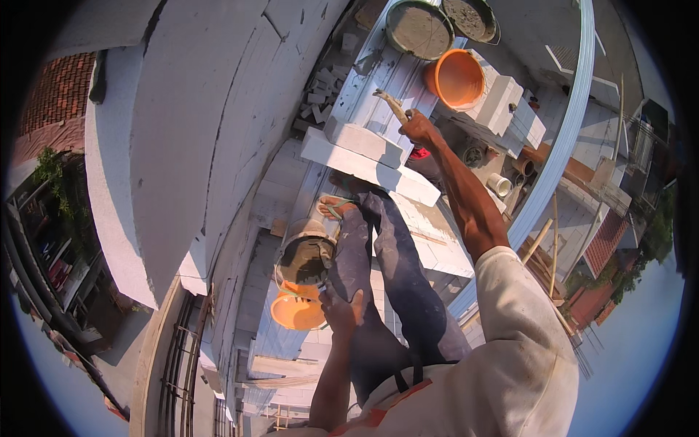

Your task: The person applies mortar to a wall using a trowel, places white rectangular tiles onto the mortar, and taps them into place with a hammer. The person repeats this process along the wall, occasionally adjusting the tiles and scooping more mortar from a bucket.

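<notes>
My right hand (420, 129), arm stretched forward, is closed round a tan stick-like tool (393, 107) with a crusted, blunt far end; its exact kind is unclear. Below it lie two white lightweight blocks (364, 143), one resting on the other, across the metal planking. My left hand (342, 309) rests against my trousered leg with thumb and fingers apart, holding nothing I can see. Just left of that hand is a dark bucket (306, 256) with wet grey mortar in it. An orange bucket (297, 312) stands beside it.
Along my left runs a tall pale block wall (218, 109). Ahead are two mortar-filled buckets (419, 30) and an orange bucket (457, 79) beside stacked blocks (502, 102). A long metal bar (564, 153) crosses on the right, above a lower level. Block rubble (320, 95) lies by the wall.
</notes>
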A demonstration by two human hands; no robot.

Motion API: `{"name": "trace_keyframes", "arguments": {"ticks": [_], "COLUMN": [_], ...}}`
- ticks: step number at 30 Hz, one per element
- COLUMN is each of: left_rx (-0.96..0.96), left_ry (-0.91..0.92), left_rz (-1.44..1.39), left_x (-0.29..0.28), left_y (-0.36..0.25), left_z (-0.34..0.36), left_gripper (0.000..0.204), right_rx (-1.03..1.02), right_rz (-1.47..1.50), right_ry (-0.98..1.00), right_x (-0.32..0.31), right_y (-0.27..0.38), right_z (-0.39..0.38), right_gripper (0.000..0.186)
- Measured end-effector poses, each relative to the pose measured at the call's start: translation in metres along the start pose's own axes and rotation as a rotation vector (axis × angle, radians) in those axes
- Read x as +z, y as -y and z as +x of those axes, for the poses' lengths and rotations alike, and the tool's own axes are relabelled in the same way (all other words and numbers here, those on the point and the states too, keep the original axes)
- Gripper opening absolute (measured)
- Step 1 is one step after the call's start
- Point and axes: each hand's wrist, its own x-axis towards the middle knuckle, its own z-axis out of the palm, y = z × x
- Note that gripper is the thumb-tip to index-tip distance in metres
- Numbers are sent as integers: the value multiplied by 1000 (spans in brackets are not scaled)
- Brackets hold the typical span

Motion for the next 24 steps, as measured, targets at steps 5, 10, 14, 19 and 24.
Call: {"name": "trace_keyframes", "arguments": {"ticks": [5,10,14,19,24], "left_rx": [59,24,74,88,259], "left_ry": [-104,-128,-123,-26,-34], "left_rz": [103,74,86,43,-51], "left_x": [-2,6,13,8,26], "left_y": [-18,-27,-32,-41,-67], "left_z": [45,60,60,68,118], "left_gripper": [66,49,42,47,60], "right_rx": [-78,-227,-384,-318,-427], "right_rz": [-51,-141,-179,-203,-190], "right_ry": [-148,-317,-401,-364,-293], "right_x": [22,42,54,69,89], "right_y": [-10,-35,-82,-140,-115], "right_z": [93,146,175,180,125], "right_gripper": [54,59,65,64,68]}}
